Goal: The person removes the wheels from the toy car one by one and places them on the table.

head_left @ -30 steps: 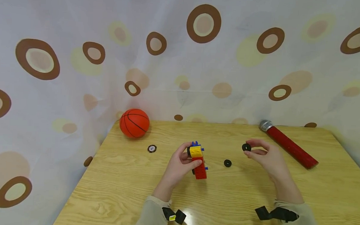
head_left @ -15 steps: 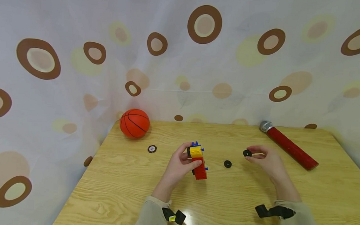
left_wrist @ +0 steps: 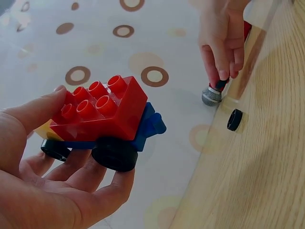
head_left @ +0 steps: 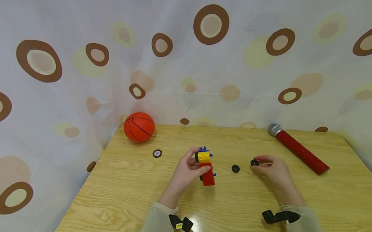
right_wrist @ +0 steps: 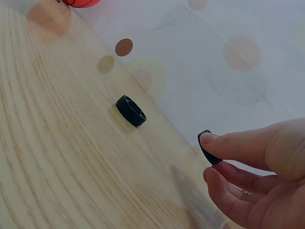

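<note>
My left hand grips a toy car built of red, yellow and blue bricks, held above the middle of the wooden table. In the left wrist view the car shows red studs on top and black wheels below. My right hand pinches a small black wheel between thumb and fingertips, low over the table. The right wrist view shows that wheel at the fingertips. A second black wheel lies loose on the table between the hands, also visible as the wheel.
An orange toy basketball sits at the table's back left. A small round token lies near it. A red microphone rests at the back right. A spotted curtain hangs behind the table.
My right hand has lowered with the black wheel toward the table and shifted slightly nearer. The left hand with the car has barely moved.
</note>
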Motion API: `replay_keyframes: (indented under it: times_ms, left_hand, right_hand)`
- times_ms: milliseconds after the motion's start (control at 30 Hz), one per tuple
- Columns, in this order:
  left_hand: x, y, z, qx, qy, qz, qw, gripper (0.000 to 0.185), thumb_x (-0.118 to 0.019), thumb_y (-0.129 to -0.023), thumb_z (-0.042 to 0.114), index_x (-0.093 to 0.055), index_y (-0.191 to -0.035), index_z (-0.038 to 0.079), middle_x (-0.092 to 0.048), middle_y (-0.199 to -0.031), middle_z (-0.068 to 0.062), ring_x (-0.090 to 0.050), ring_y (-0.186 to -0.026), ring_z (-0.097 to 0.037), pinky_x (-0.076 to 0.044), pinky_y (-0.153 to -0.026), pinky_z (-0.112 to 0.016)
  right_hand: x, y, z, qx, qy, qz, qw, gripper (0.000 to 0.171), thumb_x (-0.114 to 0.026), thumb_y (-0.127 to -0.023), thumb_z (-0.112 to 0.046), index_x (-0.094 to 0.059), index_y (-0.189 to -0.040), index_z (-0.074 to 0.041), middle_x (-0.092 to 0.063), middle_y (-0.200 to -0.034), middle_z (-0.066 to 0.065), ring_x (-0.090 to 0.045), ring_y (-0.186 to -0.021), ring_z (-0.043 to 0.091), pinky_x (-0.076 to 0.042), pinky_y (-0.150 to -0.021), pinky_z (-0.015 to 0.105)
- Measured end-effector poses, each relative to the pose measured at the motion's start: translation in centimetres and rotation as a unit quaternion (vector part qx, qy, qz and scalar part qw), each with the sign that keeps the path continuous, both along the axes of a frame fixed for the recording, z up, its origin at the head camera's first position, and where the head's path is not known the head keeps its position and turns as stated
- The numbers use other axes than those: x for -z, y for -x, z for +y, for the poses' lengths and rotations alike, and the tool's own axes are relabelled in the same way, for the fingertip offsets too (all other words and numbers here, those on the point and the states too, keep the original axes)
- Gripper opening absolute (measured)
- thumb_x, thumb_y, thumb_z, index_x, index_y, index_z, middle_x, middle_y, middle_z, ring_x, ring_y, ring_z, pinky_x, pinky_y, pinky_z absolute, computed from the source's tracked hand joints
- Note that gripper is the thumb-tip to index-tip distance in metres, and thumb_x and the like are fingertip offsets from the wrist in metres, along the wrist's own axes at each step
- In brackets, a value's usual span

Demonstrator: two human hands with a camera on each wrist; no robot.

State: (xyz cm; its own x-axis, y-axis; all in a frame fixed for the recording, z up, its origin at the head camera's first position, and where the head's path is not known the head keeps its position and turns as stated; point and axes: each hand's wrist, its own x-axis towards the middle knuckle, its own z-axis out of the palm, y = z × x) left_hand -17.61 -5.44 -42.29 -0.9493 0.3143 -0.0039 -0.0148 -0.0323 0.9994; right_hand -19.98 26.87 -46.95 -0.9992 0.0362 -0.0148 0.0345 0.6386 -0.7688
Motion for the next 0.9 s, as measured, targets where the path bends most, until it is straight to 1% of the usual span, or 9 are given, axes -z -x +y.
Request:
replay_keyframes:
  times_ms: [167,333,467,733,900]
  left_hand:
    - [0.08,-0.08,0.01,-0.004,0.007,-0.003,1.0,0.057,-0.071,-0.09,0.007,-0.047,-0.142,0.011,-0.064,-0.125,-0.022,-0.068,-0.108,-0.029,-0.056,-0.094,-0.041]
    - [0.14,-0.11,0.13,-0.002,0.012,-0.003,0.9999,0.057,-0.072,-0.09,0.007,-0.048,-0.141,0.011,-0.065,-0.124,-0.021,-0.068,-0.107,-0.029,-0.056,-0.094,-0.041]
    - [0.15,-0.1,0.21,0.0,0.008,-0.005,1.0,0.057,-0.071,-0.09,0.007,-0.047,-0.142,0.01,-0.065,-0.124,-0.022,-0.068,-0.107,-0.029,-0.056,-0.094,-0.041]
    - [0.11,0.03,0.23,-0.005,0.014,-0.003,0.9999,0.058,-0.072,-0.09,0.008,-0.047,-0.143,0.013,-0.065,-0.124,-0.02,-0.068,-0.107,-0.029,-0.056,-0.094,-0.04]
    - [0.22,0.03,0.27,-0.006,0.023,-0.001,0.9997,0.059,-0.072,-0.09,0.009,-0.046,-0.143,0.013,-0.065,-0.125,-0.02,-0.068,-0.109,-0.03,-0.056,-0.093,-0.041]
  right_hand:
    - [0.58,-0.06,0.15,-0.003,-0.029,0.006,1.0,0.04,-0.078,-0.085,-0.019,-0.067,-0.117,0.003,-0.068,-0.107,0.025,-0.068,-0.09,0.028,-0.051,-0.067,0.025]
    - [0.63,-0.19,0.0,0.0,-0.033,0.005,0.999,0.038,-0.078,-0.085,-0.016,-0.068,-0.116,0.003,-0.069,-0.105,0.024,-0.067,-0.086,0.023,-0.05,-0.068,0.026]
    - [0.59,-0.18,-0.04,0.0,-0.039,-0.003,0.999,0.038,-0.078,-0.084,-0.016,-0.068,-0.115,0.004,-0.068,-0.102,0.022,-0.064,-0.082,0.018,-0.047,-0.07,0.028]
    - [0.73,0.0,-0.07,-0.018,-0.071,-0.007,0.997,0.037,-0.079,-0.084,-0.018,-0.069,-0.114,0.001,-0.069,-0.102,0.021,-0.063,-0.087,0.026,-0.046,-0.073,0.033]
    - [0.84,0.01,-0.19,-0.028,-0.075,-0.007,0.997,0.037,-0.08,-0.083,-0.019,-0.07,-0.113,0.0,-0.07,-0.101,0.019,-0.063,-0.084,0.022,-0.047,-0.072,0.033]
